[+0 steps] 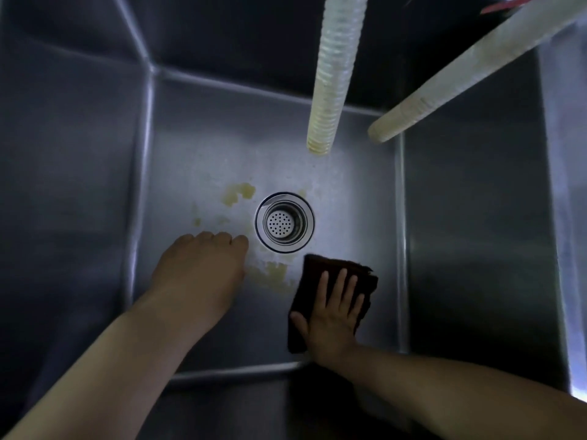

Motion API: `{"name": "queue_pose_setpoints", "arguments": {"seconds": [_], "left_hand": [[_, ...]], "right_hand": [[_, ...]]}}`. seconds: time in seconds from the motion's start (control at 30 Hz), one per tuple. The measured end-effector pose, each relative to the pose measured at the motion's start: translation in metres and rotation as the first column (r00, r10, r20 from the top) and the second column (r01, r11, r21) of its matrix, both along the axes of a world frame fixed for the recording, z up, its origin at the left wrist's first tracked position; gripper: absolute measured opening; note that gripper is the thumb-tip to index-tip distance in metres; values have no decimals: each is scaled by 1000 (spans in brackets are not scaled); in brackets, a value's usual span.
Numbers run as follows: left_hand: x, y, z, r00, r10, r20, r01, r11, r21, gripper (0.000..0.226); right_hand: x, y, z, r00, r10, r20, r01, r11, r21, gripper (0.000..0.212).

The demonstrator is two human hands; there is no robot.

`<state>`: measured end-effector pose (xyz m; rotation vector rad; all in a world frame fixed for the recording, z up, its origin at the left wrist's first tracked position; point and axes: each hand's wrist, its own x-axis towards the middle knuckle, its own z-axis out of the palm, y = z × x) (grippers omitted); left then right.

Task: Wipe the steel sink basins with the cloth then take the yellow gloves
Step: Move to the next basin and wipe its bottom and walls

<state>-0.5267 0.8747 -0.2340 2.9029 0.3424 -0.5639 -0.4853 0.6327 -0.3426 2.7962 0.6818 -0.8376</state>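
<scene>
Cloth (330, 290), dark and folded, lies flat on the sink (197, 160) floor under my right hand (333, 315), fingers straight and pressing, its long axis running away from me toward the drain (284, 222). Yellowish stains (270, 274) sit just left of it, between my two hands, so the right hand probably sweeps leftward. My left hand (200, 268) hangs loosely curled, holding nothing; gloves not in view.

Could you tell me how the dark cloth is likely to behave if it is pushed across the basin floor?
The dark cloth looks folded and soft, so it would probably bunch rather than slide stiffly. Pressed flat under the right hand, it should glide over the smooth steel.
</scene>
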Motion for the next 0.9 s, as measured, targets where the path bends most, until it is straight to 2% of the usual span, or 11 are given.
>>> {"name": "queue_pose_setpoints", "arguments": {"seconds": [0.13, 0.2, 0.4, 0.53, 0.63, 0.73, 0.8, 0.9], "left_hand": [[-1, 2, -3, 999, 38, -7, -38, 999, -10, 19], [0, 2, -1, 996, 77, -35, -78, 996, -37, 24], [-4, 9, 1, 999, 14, 33, -13, 999, -37, 29], [-2, 7, 7, 993, 78, -90, -79, 997, -9, 19], [-7, 7, 3, 983, 127, -134, -113, 988, 108, 19], [-3, 7, 2, 977, 138, -161, -118, 985, 126, 29], [0, 9, 3, 964, 149, -221, -127, 985, 113, 33], [0, 11, 3, 932, 114, -343, -87, 992, 92, 37]], "right_hand": [[45, 41, -12, 974, -206, 97, 199, 977, 73, 95], [73, 60, -15, 959, -234, 161, 219, 970, 106, 94], [172, 105, -21, 947, -125, 297, 71, 980, 186, 83], [215, 123, -15, 919, -52, 390, -55, 964, 259, 78], [216, 126, -15, 918, -48, 393, -42, 975, 218, 74], [200, 141, -16, 918, -76, 389, -10, 977, 214, 73], [178, 162, -16, 925, -35, 379, -57, 972, 229, 75], [141, 200, -18, 930, 110, 351, -198, 954, 226, 76]]}}
